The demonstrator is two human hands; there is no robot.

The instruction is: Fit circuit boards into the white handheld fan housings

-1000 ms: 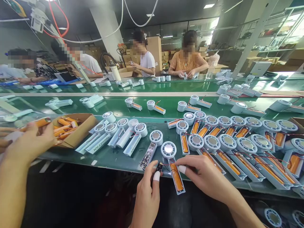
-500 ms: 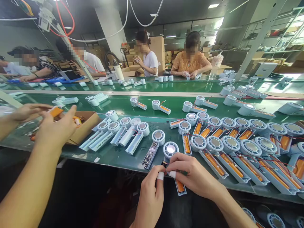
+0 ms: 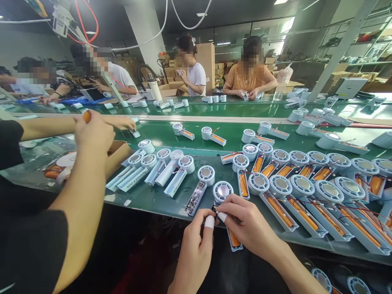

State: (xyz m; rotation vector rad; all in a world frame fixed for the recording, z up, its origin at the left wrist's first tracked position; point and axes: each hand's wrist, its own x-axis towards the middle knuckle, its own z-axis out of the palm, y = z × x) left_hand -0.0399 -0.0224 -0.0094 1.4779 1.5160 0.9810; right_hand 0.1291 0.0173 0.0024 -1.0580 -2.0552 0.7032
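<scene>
My left hand [image 3: 196,249], white tape on one finger, pinches the edge of a small dark circuit board [image 3: 214,208]. Opposite it, my right hand [image 3: 251,224] has its taped fingertip and thumb closed at the board's other side; what they grip is hidden. Beneath both hands lies a handheld fan [image 3: 223,190], its round head on the bench and its open handle [image 3: 235,240] with an orange battery jutting past the bench edge. Just left, another fan [image 3: 206,174] has a board [image 3: 196,198] lying in its handle.
Rows of fans with orange batteries [image 3: 278,212] fill the right. Closed fans [image 3: 134,177] lie left, near a cardboard box [image 3: 118,157]. A co-worker's arm [image 3: 88,179] reaches over that side. Fans [image 3: 211,134] lie on the green belt [image 3: 159,134]; other people sit beyond.
The co-worker at left has stretched one arm to the belt and raised the other hand with an orange item. My hands stay pinched together at the board, almost unmoved.
</scene>
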